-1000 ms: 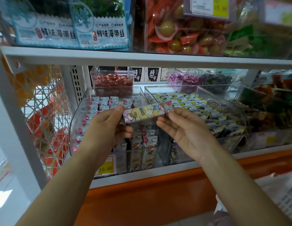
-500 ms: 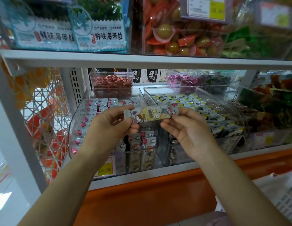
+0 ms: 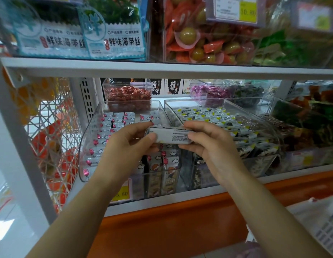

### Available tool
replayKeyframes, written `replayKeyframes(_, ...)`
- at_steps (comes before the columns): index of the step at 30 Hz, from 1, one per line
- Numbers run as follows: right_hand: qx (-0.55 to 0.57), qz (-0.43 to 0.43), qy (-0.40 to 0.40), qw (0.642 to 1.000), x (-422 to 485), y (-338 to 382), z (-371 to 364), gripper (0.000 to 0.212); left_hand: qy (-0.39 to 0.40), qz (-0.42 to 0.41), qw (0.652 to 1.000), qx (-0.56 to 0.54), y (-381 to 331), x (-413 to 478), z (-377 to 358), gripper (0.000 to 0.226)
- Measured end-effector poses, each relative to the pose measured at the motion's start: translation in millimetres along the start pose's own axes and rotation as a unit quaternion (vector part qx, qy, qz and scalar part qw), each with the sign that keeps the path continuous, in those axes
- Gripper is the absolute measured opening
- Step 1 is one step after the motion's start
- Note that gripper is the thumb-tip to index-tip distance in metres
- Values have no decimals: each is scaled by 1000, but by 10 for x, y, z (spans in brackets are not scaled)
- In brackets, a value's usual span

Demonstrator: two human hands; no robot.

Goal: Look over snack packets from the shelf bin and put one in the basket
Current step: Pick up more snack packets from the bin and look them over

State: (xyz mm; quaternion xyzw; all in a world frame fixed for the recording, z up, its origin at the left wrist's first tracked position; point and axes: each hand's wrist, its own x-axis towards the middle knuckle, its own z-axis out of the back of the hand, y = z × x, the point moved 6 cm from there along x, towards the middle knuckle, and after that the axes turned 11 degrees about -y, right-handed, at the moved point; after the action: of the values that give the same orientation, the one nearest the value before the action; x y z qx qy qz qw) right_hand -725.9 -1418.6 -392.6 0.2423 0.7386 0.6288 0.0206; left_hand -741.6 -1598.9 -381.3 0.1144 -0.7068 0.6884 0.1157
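I hold one small snack packet (image 3: pixel 171 135) level between both hands, its white printed back facing me. My left hand (image 3: pixel 128 144) pinches its left end and my right hand (image 3: pixel 208 142) grips its right end. The packet hovers over the front of a clear shelf bin (image 3: pixel 83 146) filled with several similar packets with pink and white cloud prints. A white basket (image 3: pixel 325 226) shows at the lower right edge, mostly out of frame.
A second clear bin (image 3: pixel 268 127) of grey and yellow packets stands to the right. Smaller tubs of red sweets (image 3: pixel 128 95) and purple sweets (image 3: pixel 208 90) sit behind. The upper shelf (image 3: pixel 162 68) overhangs close above. A white lattice rack (image 3: pixel 50 138) stands left.
The packet has been turned over between my hands: its coloured cartoon front faced me before, now the white text side does. Both hands stayed in front of the bin.
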Motion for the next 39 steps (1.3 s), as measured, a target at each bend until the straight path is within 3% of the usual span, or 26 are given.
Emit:
replayKeyframes(6,-22,26,-29,999,-17,47,51,18,36,6,999,1,6,-6,-13,27)
replayKeyframes(11,-113,108,-64,986,-26,112,82,20,56,-7,997,59,22,-19,-58,19)
replayKeyframes(15,-177,147,-46,972,-48,124,31,21,40,2,997,72,29,-16,-53,9)
replayKeyframes(22,-192,158,-23,968,-70,140,-26,18,-6,-25,995,100,-7,80,57,26)
replayKeyframes(28,-176,145,-36,973,-75,131,-12,18,-21,-51,990,128,14,56,50,29)
replayKeyframes(31,-131,117,-64,982,-53,104,31,22,22,-69,983,169,33,9,-35,28)
replayKeyframes(34,-84,91,-70,990,-36,74,41,21,17,-93,972,214,79,4,-68,42)
replayKeyframes(37,-19,56,-19,998,-52,47,-29,11,-22,-88,980,179,82,45,-31,31)
replayKeyframes(39,-22,65,30,997,-74,36,-93,30,-37,-81,987,136,68,74,-12,17)
